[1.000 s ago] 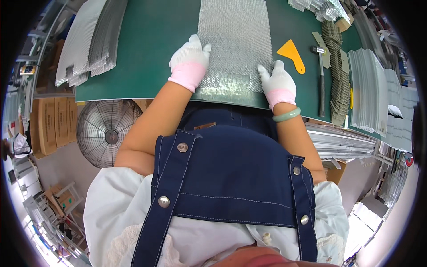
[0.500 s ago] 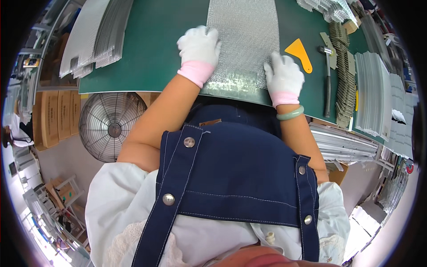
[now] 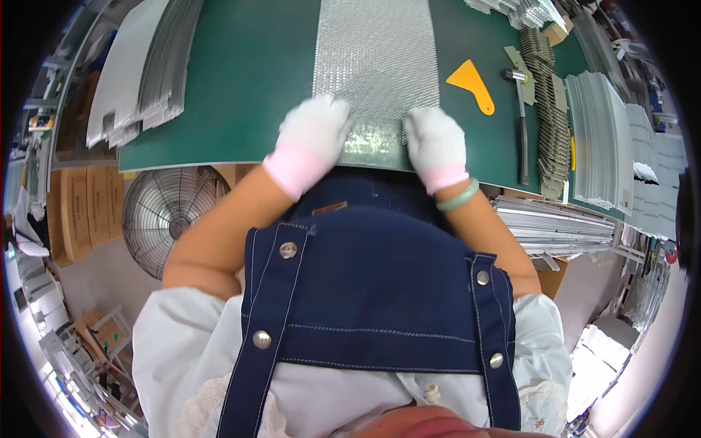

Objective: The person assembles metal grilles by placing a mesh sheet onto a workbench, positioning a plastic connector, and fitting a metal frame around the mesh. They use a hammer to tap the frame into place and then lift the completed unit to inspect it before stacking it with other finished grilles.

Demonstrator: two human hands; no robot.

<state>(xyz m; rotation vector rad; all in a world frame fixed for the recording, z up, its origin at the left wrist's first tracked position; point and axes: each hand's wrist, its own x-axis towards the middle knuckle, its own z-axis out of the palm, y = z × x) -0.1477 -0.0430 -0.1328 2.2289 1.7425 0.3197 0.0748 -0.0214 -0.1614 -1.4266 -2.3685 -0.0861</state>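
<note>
A long silver mesh sheet (image 3: 376,51) lies flat on the green tabletop and runs away from me past the upper edge of the view. Both of my hands wear white gloves with pink cuffs. My left hand (image 3: 314,131) is at the sheet's near left corner, its fingers curled over the edge. Across from it, my right hand (image 3: 436,142) closes its fingers on the near right corner. The fingertips are partly hidden beneath the gloves' backs. Between the hands shows a pale, worn patch (image 3: 374,142) of the table's front edge.
Right of the sheet lie a yellow scraper (image 3: 475,87) and a hammer (image 3: 521,124), beside a row of stacked grey-brown pieces (image 3: 553,131). Silver strips (image 3: 600,142) stand further right. More mesh sheets (image 3: 142,73) are stacked at the left. Below the table is a fan (image 3: 175,226).
Both hands have drawn nearer to the table's front edge and to the sheet's near corners. The whole view has shifted slightly, so objects appear further left.
</note>
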